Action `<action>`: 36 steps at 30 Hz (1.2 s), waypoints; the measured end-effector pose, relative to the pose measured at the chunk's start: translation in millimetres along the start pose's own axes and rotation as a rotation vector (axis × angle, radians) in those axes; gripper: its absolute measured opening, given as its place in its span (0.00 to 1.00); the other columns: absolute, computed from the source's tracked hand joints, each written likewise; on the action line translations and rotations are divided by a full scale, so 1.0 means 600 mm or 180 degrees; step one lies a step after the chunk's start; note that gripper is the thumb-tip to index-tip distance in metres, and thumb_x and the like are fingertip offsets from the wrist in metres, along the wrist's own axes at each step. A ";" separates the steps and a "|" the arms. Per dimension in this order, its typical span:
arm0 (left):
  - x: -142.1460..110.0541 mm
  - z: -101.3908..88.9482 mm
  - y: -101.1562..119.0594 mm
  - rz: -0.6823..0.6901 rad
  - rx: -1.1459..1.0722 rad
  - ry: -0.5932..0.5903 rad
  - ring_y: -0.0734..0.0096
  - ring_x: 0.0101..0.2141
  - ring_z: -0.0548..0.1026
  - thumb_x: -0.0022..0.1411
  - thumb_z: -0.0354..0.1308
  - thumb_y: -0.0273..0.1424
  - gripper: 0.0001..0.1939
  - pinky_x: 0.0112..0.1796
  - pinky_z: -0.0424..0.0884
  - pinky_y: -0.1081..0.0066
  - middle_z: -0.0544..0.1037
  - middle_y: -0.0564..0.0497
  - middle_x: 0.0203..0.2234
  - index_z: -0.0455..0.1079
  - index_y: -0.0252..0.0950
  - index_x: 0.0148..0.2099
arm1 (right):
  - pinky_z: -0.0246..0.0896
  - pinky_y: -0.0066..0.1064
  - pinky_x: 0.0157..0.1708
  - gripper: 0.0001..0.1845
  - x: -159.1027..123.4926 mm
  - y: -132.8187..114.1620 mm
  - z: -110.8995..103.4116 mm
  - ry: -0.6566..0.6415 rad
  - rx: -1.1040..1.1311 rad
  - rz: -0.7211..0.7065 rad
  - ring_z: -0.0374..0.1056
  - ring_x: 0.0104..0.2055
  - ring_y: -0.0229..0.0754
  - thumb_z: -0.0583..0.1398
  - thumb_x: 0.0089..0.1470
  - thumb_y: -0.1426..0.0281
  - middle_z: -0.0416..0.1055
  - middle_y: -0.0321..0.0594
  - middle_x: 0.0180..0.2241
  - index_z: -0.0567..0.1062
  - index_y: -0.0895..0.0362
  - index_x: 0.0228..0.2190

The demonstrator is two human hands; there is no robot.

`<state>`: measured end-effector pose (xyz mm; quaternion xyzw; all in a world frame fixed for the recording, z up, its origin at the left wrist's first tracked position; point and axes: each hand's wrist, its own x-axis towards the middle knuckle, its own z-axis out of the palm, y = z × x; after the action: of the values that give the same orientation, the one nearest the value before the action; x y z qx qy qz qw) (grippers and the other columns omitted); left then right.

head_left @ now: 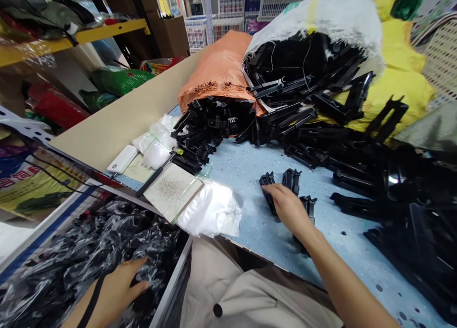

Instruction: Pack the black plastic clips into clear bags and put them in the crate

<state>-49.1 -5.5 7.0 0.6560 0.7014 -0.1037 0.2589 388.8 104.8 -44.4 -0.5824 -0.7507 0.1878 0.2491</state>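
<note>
My right hand (288, 208) is over the blue tabletop (246, 168), its fingers closed on a slim black plastic part (267, 179). Just beyond it stands another black plastic part (291, 179), and a third black part (308, 205) shows behind my wrist. My left hand (119, 285), with a black band at the wrist, is low over a bin of black pieces in clear plastic bags (110, 240). Its thumb and forefinger are spread apart; the other fingers are mostly hidden. Nothing shows between them.
An orange sack (219, 64) and a white sack (342, 16) spill black plastic parts (314, 133) across the back and right. Clear plastic bags (214, 211), a speckled pad (171, 187), a dark screwdriver-like tool (155, 178) and a white device (122, 159) lie left.
</note>
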 end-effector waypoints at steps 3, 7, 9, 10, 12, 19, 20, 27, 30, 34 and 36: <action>0.051 0.031 0.065 0.0285 -0.0374 0.0320 0.52 0.44 0.77 0.55 0.56 0.35 0.14 0.47 0.70 0.57 0.80 0.45 0.42 0.75 0.40 0.44 | 0.57 0.49 0.52 0.24 0.046 0.036 0.001 -0.0234 -0.1024 -0.0623 0.58 0.59 0.56 0.50 0.56 0.81 0.65 0.50 0.56 0.74 0.53 0.49; 0.121 0.067 0.241 0.1426 -0.1287 0.0992 0.65 0.35 0.76 0.62 0.50 0.32 0.09 0.39 0.71 0.67 0.78 0.47 0.36 0.71 0.38 0.40 | 0.48 0.53 0.56 0.17 0.102 0.035 0.002 -0.0685 -0.1507 -0.1272 0.51 0.64 0.57 0.54 0.55 0.81 0.65 0.47 0.58 0.80 0.54 0.37; 0.149 0.088 0.316 0.1417 -0.1033 0.1515 0.61 0.38 0.74 0.60 0.54 0.30 0.06 0.40 0.70 0.64 0.75 0.43 0.37 0.69 0.35 0.39 | 0.48 0.50 0.57 0.17 0.118 0.032 -0.012 -0.0896 -0.1464 -0.1490 0.54 0.62 0.54 0.54 0.55 0.81 0.68 0.46 0.55 0.79 0.54 0.36; 0.161 0.097 0.342 0.1346 -0.0802 0.1690 0.57 0.39 0.73 0.57 0.57 0.31 0.08 0.40 0.69 0.60 0.74 0.42 0.38 0.69 0.34 0.39 | 0.50 0.48 0.56 0.17 0.121 0.031 -0.023 -0.0996 -0.1406 -0.1522 0.58 0.60 0.53 0.54 0.55 0.81 0.70 0.46 0.52 0.79 0.54 0.37; 0.181 0.112 0.364 0.1227 -0.0508 0.1825 0.53 0.41 0.71 0.56 0.58 0.29 0.07 0.40 0.68 0.58 0.73 0.40 0.37 0.68 0.32 0.37 | 0.58 0.42 0.51 0.15 0.114 0.033 -0.051 -0.1088 -0.1223 -0.1290 0.66 0.53 0.50 0.54 0.55 0.79 0.74 0.46 0.46 0.77 0.55 0.40; 0.212 0.101 0.300 0.1051 -0.3419 0.0968 0.72 0.25 0.68 0.58 0.56 0.34 0.08 0.29 0.63 0.72 0.70 0.55 0.22 0.66 0.36 0.30 | 0.66 0.37 0.41 0.19 0.012 0.004 -0.059 -0.0958 0.2046 0.0730 0.73 0.40 0.47 0.56 0.58 0.60 0.77 0.46 0.41 0.74 0.58 0.47; 0.213 0.098 0.296 0.0893 -0.3938 0.0866 0.74 0.23 0.67 0.56 0.59 0.36 0.10 0.28 0.63 0.74 0.69 0.56 0.21 0.65 0.36 0.29 | 0.67 0.37 0.41 0.20 0.000 -0.011 -0.041 -0.1064 0.2715 0.0976 0.74 0.39 0.46 0.57 0.57 0.59 0.78 0.47 0.40 0.73 0.59 0.47; 0.212 0.101 0.303 0.0726 -0.4903 0.1011 0.79 0.24 0.68 0.43 0.69 0.32 0.16 0.30 0.65 0.76 0.69 0.58 0.21 0.63 0.35 0.28 | 0.70 0.33 0.35 0.19 -0.015 -0.100 0.098 -0.1395 0.5116 0.1847 0.76 0.30 0.43 0.68 0.47 0.62 0.79 0.47 0.29 0.77 0.63 0.36; 0.208 0.098 0.294 0.0636 -0.5211 0.0819 0.77 0.25 0.71 0.44 0.68 0.33 0.16 0.31 0.67 0.75 0.72 0.56 0.25 0.63 0.36 0.31 | 0.71 0.34 0.36 0.15 -0.007 -0.099 0.119 -0.1191 0.5509 0.2016 0.76 0.32 0.44 0.69 0.45 0.66 0.79 0.46 0.29 0.77 0.63 0.32; 0.204 0.092 0.278 0.0556 -0.5501 0.0785 0.76 0.27 0.73 0.48 0.64 0.32 0.13 0.32 0.68 0.73 0.75 0.53 0.28 0.63 0.36 0.33 | 0.72 0.36 0.37 0.11 -0.004 -0.081 0.120 -0.0995 0.5718 0.2194 0.76 0.34 0.45 0.69 0.44 0.71 0.79 0.46 0.32 0.76 0.62 0.30; 0.202 0.091 0.273 0.0618 -0.5324 0.1073 0.76 0.26 0.71 0.50 0.60 0.31 0.09 0.32 0.68 0.73 0.73 0.54 0.26 0.63 0.36 0.33 | 0.73 0.35 0.37 0.11 -0.005 -0.075 0.119 -0.1007 0.5772 0.2226 0.76 0.34 0.45 0.69 0.44 0.72 0.79 0.48 0.34 0.77 0.63 0.31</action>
<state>122.0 92.5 -67.6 0.3132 0.5170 0.5690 0.5575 311.9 90.8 -76.3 -0.3281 -0.1323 0.8313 0.4286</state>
